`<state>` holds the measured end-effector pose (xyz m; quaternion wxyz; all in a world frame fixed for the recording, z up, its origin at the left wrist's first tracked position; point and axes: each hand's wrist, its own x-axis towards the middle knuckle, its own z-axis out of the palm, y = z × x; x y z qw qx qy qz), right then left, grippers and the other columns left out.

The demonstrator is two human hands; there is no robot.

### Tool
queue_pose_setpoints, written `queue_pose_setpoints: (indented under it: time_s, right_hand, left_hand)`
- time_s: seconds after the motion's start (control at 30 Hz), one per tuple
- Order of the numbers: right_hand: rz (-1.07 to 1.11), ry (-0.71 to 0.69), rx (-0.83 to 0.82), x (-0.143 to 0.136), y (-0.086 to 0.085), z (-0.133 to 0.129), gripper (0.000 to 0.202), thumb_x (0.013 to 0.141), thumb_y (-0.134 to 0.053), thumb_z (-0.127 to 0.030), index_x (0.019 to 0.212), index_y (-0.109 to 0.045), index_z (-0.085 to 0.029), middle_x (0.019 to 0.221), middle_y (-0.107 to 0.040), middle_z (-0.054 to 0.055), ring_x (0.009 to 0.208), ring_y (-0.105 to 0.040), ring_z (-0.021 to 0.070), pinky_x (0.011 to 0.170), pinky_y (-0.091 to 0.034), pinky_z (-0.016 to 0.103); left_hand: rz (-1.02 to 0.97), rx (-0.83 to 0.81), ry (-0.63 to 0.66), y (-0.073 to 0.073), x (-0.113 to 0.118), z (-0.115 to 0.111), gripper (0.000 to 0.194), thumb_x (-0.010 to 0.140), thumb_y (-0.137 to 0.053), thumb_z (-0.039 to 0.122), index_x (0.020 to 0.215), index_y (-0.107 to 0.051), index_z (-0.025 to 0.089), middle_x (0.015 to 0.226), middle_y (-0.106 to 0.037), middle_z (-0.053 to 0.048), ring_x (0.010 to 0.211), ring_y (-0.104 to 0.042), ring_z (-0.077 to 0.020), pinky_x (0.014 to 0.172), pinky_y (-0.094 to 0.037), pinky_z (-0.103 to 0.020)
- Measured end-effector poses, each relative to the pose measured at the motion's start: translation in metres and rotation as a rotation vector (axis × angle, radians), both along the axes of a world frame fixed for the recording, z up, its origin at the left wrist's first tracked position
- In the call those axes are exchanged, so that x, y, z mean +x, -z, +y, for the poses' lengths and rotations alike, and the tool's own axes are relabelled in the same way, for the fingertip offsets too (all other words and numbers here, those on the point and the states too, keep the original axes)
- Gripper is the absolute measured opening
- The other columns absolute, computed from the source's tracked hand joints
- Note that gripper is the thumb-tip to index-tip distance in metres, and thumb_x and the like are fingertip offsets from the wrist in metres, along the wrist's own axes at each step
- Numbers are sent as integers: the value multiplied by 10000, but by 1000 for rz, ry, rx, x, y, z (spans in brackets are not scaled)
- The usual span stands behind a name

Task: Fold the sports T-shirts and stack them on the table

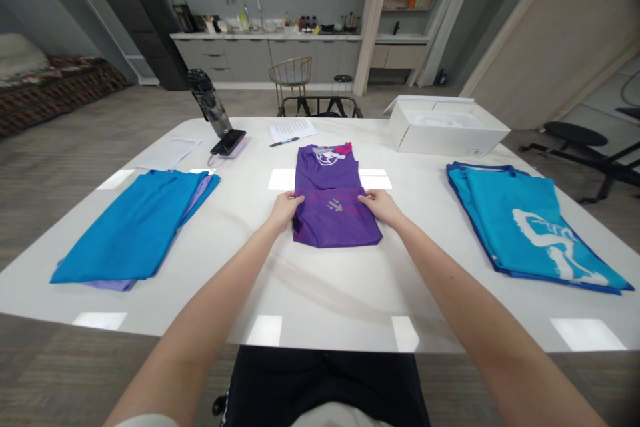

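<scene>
A purple shirt [327, 173] lies in front of me, narrowed to a strip with its lower part folded up over itself. White and red print shows at its far end, and a small grey print on the folded flap. My left hand [287, 208] pinches the flap's left edge between thumb and fingers. On the opposite edge, my right hand [379, 205] grips the cloth the same way. Both hands rest close to the table, level with each other.
Blue and lilac folded garments [135, 227] lie left; teal and navy ones [530, 220] lie right. Beyond are a white box [445, 137], a paper sheet [293, 129], a pen [284, 142], a phone [229, 143] and a bottle [213, 107] on the white table [240, 267].
</scene>
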<state>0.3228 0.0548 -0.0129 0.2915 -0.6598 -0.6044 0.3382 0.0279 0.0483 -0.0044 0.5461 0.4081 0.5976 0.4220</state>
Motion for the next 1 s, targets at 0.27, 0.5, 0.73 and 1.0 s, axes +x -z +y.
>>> queue_pose_setpoints:
  time_s: [0.27, 0.5, 0.73, 1.0]
  right_hand:
    - [105, -117, -192, 12, -5, 26, 427, 756, -770, -577, 687, -594, -195, 521, -501, -38, 456, -397, 94, 455, -272, 250]
    - [289, -159, -305, 17, -14, 25, 550, 647, -822, -650, 615, -474, -225, 442, -323, -90, 402, -286, 70, 427, -162, 248]
    - [298, -169, -143, 17, -33, 40, 502, 690, -775, -668, 709, -579, -206, 631, -540, -28, 539, -405, 100, 499, -308, 254]
    - [294, -243, -105, 14, -34, 93, 459, 701, -787, -620, 743, -639, -187, 639, -539, -26, 578, -428, 109, 557, -341, 267]
  left_hand:
    - [199, -100, 266, -6, -15, 38, 233, 665, -855, 298, 687, -671, 157, 545, -633, -18, 537, -616, -169, 520, -451, -261]
    - [154, -112, 426, -16, -20, 46, 240, 673, -854, 311, 700, -661, 170, 595, -637, -23, 528, -588, -158, 497, -436, -262]
    - [124, 89, 377, -39, -28, 71, 234, 646, -849, 311, 791, -717, 185, 693, -686, -28, 716, -659, -212, 594, -478, -278]
    - [194, 129, 377, -42, -26, 129, 205, 614, -865, 240, 737, -710, 183, 653, -657, -18, 704, -655, -218, 600, -486, -289]
